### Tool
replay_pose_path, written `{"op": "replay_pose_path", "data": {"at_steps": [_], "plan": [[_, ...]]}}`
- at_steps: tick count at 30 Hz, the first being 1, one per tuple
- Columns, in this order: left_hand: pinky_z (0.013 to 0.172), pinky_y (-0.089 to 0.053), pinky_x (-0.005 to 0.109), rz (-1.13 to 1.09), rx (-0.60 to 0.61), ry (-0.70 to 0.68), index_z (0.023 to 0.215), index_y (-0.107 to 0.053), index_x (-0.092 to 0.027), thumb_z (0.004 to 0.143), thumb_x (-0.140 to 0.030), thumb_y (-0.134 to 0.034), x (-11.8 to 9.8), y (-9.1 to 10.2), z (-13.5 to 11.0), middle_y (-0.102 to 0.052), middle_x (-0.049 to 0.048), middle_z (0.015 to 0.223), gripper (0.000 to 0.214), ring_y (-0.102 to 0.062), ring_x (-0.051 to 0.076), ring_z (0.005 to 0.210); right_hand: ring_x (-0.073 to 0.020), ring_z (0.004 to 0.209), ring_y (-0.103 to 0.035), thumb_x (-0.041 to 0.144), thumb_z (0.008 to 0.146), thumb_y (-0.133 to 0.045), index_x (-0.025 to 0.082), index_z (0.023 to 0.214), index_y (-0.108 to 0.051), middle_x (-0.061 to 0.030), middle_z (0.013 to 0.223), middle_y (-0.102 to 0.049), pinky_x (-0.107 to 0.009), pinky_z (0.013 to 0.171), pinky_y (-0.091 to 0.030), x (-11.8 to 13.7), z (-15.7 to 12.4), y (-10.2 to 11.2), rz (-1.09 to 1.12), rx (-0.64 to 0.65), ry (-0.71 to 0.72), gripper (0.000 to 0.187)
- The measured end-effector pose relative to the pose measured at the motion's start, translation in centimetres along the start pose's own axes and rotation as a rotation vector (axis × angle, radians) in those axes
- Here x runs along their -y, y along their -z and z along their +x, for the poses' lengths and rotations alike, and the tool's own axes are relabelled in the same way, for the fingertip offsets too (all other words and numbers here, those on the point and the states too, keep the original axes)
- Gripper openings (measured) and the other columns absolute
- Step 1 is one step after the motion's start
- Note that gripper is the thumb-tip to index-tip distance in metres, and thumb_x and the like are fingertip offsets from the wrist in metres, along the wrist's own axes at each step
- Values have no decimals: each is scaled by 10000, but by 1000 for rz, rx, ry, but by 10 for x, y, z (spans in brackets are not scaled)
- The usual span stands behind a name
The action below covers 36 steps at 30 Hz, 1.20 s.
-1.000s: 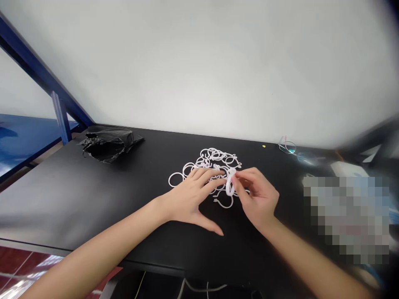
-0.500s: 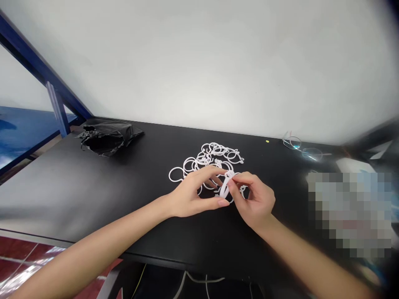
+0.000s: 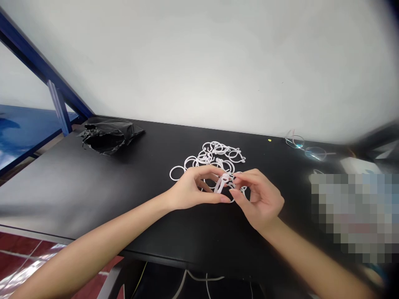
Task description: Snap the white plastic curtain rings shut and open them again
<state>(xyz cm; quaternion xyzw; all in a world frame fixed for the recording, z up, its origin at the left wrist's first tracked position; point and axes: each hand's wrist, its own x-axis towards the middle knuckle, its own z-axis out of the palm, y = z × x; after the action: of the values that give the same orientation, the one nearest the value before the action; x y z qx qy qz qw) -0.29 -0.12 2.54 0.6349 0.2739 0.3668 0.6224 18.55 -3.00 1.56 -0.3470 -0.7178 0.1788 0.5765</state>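
My left hand holds a white plastic curtain ring between thumb and fingers, seen almost edge-on with its small loop end upward. My right hand is just to the right of it, thumb and index finger apart, with nothing visible between them. Beneath and beyond both hands lies a loose pile of similar white curtain rings, several overlapping one another. My left hand covers part of this pile.
The rings lie on a black table against a pale wall. A torn black plastic bag lies at the back left. Glasses rest at the back right, near a blurred-out item. Cables hang below the front edge.
My right thumb and index finger have come off the ring and moved slightly right. The ring now sits in my left hand alone, tilted a little differently.
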Motion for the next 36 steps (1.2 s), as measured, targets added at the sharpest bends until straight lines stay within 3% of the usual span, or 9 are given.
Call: {"op": "replay_pose_path", "data": {"at_steps": [13, 18, 21, 23, 25, 27, 29, 31, 36], "plan": [[783, -584, 292, 218, 9, -83, 1060, -703, -182, 735, -276, -794, -8, 2, -3, -711, 51, 979, 350, -659, 186, 914, -164, 651, -659, 100, 847, -628, 229, 940, -691, -28, 773, -694, -318, 591, -577, 5, 0, -3, 92, 57, -104, 171], [726, -578, 264, 294, 34, -125, 1062, -697, -183, 774, -303, -761, -8, 1, -3, -709, 55, 994, 318, -655, 177, 898, -158, 677, -671, 135, 879, -611, 217, 905, -688, -24, 775, -689, -303, 603, -582, 7, 0, -5, 205, 99, -186, 116], [735, -559, 255, 511, -10, -188, 1073, -679, -180, 796, -340, -740, -13, 11, 0, -697, 51, 1009, 325, -644, 162, 874, -140, 631, -663, 196, 870, -643, 213, 915, -685, -15, 780, -690, -279, 584, -571, 2, 10, 4, 191, 141, -261, 64], [766, -543, 281, 783, -136, -207, 1064, -667, -176, 818, -394, -707, -19, 28, 1, -687, 57, 1025, 332, -637, 168, 853, -132, 582, -642, 267, 841, -684, 205, 934, -682, -4, 731, -677, -260, 546, -549, -4, 22, 19, 118, 170, -326, 112], [772, -524, 322, 1099, -308, -109, 1048, -658, -171, 853, -460, -641, -25, 52, 0, -678, 75, 1035, 349, -635, 198, 846, -125, 540, -611, 336, 792, -731, 194, 856, -685, 1, 672, -659, -240, 504, -513, -12, 34, 39, -48, 293, -432, 163], [769, -510, 363, 1333, -425, 122, 977, -660, -168, 877, -520, -567, -28, 81, -4, -682, 89, 981, 377, -638, 259, 886, -124, 508, -580, 392, 743, -763, 192, 810, -684, 3, 636, -644, -227, 447, -459, -20, 43, 58, -230, 500, -537, 226], [750, -501, 374, 1446, -434, 369, 943, -654, -171, 890, -505, -524, -26, 106, -11, -677, 103, 976, 363, -641, 299, 909, -128, 499, -574, 396, 730, -762, 198, 786, -683, 4, 623, -646, -225, 437, -441, -28, 46, 72, -345, 648, -612, 221], [749, -498, 365, 1487, -400, 504, 985, -645, -172, 871, -473, -537, -20, 124, -17, -657, 117, 1029, 339, -645, 304, 908, -135, 504, -580, 361, 717, -761, 206, 763, -688, 9, 607, -647, -226, 441, -439, -33, 44, 77, -389, 754, -640, 178], [834, -491, 372, 1449, -282, 524, 1102, -631, -191, 848, -502, -535, -9, 137, -26, -612, 115, 1100, 413, -652, 266, 865, -126, 498, -548, 303, 754, -696, 204, 651, -671, 18, 550, -603, -219, 434, -407, -32, 41, 76, -349, 836, -660, 145]]}}
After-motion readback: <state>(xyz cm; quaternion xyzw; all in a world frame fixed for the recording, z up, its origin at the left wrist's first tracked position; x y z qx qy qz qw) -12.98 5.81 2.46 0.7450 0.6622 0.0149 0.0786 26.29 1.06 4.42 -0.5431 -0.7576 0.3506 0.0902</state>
